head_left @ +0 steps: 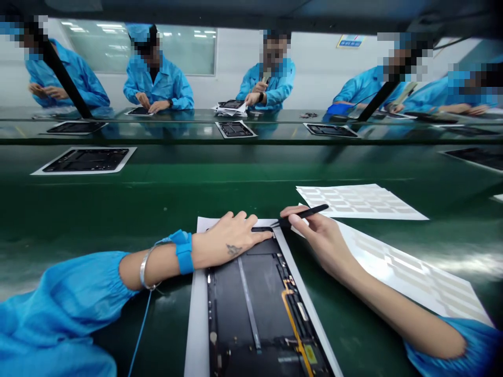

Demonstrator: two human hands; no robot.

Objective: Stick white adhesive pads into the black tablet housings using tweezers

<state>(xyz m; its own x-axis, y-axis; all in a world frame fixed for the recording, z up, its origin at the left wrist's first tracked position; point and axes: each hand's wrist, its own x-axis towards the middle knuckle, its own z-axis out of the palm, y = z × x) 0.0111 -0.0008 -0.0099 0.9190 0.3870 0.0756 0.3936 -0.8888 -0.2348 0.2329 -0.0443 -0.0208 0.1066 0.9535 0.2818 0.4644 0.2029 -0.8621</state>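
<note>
An opened tablet (228,309), its black inside showing an orange ribbon cable, lies on a white sheet (195,324) in front of me. My left hand (231,238) rests across its far end, fingers stretched out and the index fingertip near the far right corner. In my right hand (318,235) is a pair of black tweezers (314,210), pinched between thumb and fingers. Their tips point at that same corner; whether they touch it or hold anything is too small to tell. A blue strap (184,252) and a silver bangle circle my left wrist.
Sheets of pale stickers (361,201) lie to the right, one sheet (416,272) partly under my right forearm. Another opened tablet (84,159) sits on paper at the far left. Several co-workers in blue work across the green bench (165,196). A blue cord (140,332) hangs from my wrist.
</note>
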